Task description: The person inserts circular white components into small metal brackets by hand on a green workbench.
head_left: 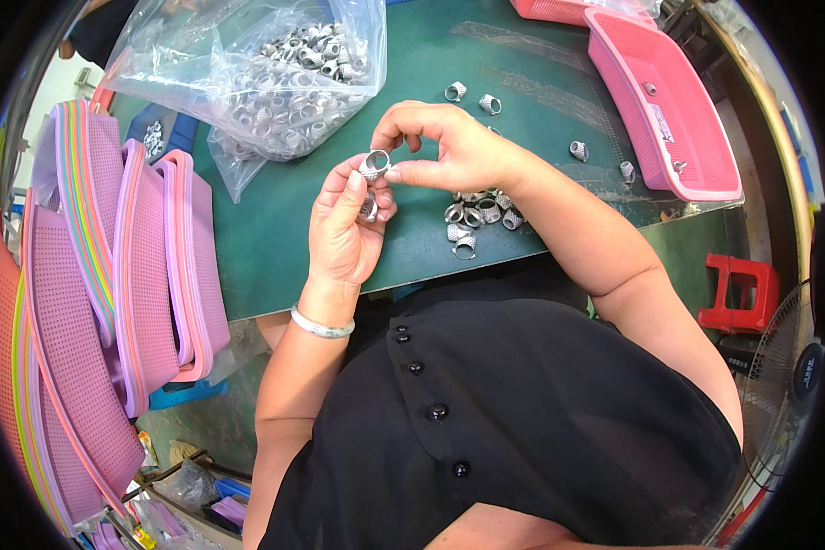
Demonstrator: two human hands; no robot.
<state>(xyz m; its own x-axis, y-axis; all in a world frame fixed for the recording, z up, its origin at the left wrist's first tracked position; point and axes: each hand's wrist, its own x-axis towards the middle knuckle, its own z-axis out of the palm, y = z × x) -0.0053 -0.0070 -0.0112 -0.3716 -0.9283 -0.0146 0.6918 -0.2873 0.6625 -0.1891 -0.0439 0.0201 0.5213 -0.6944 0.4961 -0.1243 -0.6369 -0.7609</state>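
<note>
A silver metal ring (pixel 370 172) with a textured band is held upright above the table, between the thumb and fingers of my left hand (pixel 344 229). A second metal ring (pixel 370 210) rests lower in the same hand, against the curled fingers. My right hand (pixel 454 147) reaches in from the right, its index finger and thumb bent around the held ring's upper right side. Below my right wrist lies a loose pile of similar rings (pixel 488 211), partly hidden by the forearm.
A clear plastic bag (pixel 238 82) full of rings stands at the back left. Several rings lie scattered behind my right hand. A pink basket (pixel 605 101) with a few rings is at the right. Stacked baskets (pixel 137 275) crowd the left. A red stool (pixel 738 293) and fan (pixel 779 376) stand right.
</note>
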